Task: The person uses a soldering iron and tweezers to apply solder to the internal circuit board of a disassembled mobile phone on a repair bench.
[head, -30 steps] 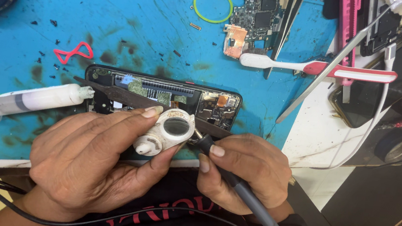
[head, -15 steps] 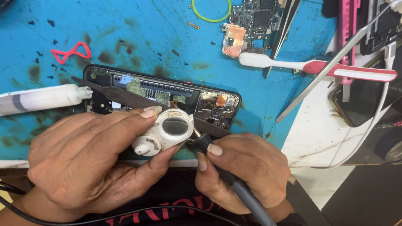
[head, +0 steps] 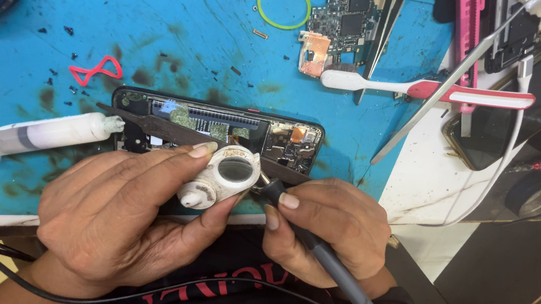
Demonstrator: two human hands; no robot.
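Nothing moved: left hand [head: 119,217] still holds white loupe [head: 225,175].

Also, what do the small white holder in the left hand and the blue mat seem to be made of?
The white holder looks like moulded plastic, matte and scuffed, with grey smudges around its ring. The blue mat appears to be soft rubber or silicone: a dull, even surface with dark stains and fine scratches, though the look alone cannot settle it.

Blue mat [head: 164,23], green ring [head: 284,2], red band [head: 96,70], white syringe [head: 41,133].
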